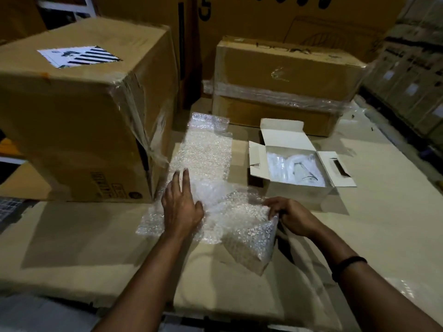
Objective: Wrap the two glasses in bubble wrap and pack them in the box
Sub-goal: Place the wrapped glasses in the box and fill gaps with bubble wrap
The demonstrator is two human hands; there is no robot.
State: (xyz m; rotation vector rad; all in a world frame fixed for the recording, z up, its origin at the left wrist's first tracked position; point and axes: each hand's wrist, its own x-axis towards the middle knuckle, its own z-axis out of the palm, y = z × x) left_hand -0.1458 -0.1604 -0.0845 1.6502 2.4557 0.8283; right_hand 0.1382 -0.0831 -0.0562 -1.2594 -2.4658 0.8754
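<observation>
Bubble wrap [203,154], pressed by my left hand [182,209] with spread fingers, I'd fold snug where my right hand [291,215] pinches its edge, glass perhaps underneath.

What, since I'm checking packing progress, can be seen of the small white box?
The small white cardboard box stands open: lid flap raised at the back, side flaps spread, the right one with a slot cut-out. A bubble-wrapped bundle, apparently a glass, lies inside. It sits on the cardboard-covered surface, right of the bubble wrap; no hand touches it.
</observation>
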